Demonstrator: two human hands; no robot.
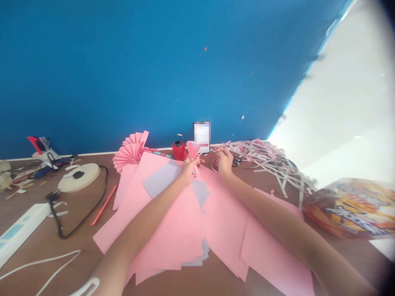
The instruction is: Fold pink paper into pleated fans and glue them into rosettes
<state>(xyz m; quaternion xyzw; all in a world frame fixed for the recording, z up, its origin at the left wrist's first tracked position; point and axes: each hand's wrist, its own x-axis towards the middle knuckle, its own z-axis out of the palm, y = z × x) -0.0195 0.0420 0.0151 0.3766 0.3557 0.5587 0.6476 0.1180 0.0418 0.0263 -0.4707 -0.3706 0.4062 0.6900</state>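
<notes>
A narrow pink pleated paper fan (193, 149) stands upright in my left hand (189, 169), pinched near its lower end with the folds spreading at the top. My right hand (225, 162) is a little to the right, its fingers bent together; a thin strip or loop shows by them, but I cannot make out what they hold. Dark scissor handles (237, 161) lie just beyond that hand. Under both forearms are overlapping pink paper sheets (173, 218), with greyish pieces (162, 181) among them. Close behind my left hand is a red thread spool (179, 151).
Finished pleated pink fans (131, 152) lean by the blue wall (154, 74). A phone (202, 137) stands against it. Paper strips (268, 158) pile up right, beside a colourful plastic package (354, 209). At left are a red pen (104, 205), tape roll (78, 177) and power strip (23, 230).
</notes>
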